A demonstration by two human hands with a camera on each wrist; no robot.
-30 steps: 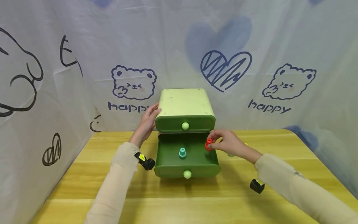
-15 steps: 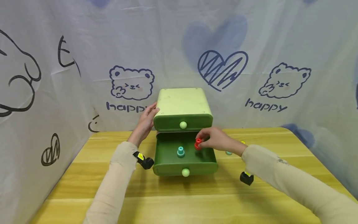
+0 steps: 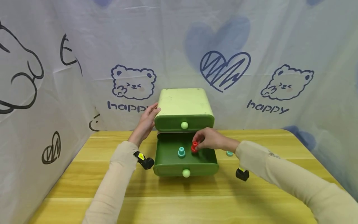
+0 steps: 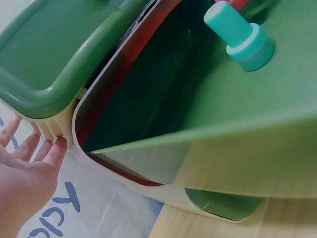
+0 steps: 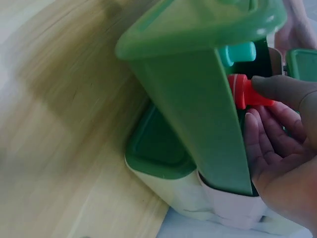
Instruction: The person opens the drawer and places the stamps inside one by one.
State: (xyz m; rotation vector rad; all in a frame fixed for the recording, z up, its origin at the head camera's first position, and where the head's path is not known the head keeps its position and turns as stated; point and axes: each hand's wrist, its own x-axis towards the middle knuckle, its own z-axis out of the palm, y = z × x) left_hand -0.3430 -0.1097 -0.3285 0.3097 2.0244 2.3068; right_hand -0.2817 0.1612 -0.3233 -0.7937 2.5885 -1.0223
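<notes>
A green two-drawer cabinet (image 3: 183,102) stands on the wooden table. Its lower drawer (image 3: 167,169) is pulled out. My right hand (image 3: 208,139) pinches a red peg (image 3: 194,147) low inside the drawer, beside a teal peg (image 3: 181,152) that stands on the drawer floor. In the right wrist view the fingers (image 5: 277,89) hold the red peg (image 5: 241,91) past the drawer wall (image 5: 198,114). My left hand (image 3: 146,121) rests flat against the cabinet's left side, fingers straight; its fingertips (image 4: 49,151) touch the cabinet shell. The teal peg (image 4: 240,34) shows in the left wrist view.
Another teal piece (image 3: 229,153) lies on the table (image 3: 179,199) right of the drawer, behind my right forearm. The upper drawer (image 3: 184,123) is closed. A printed cloth backdrop (image 3: 251,62) walls the table at the back and both sides.
My right hand carried the red peg leftward from the drawer's right rim and down into the drawer, close to the teal peg. The left hand stayed on the cabinet.
</notes>
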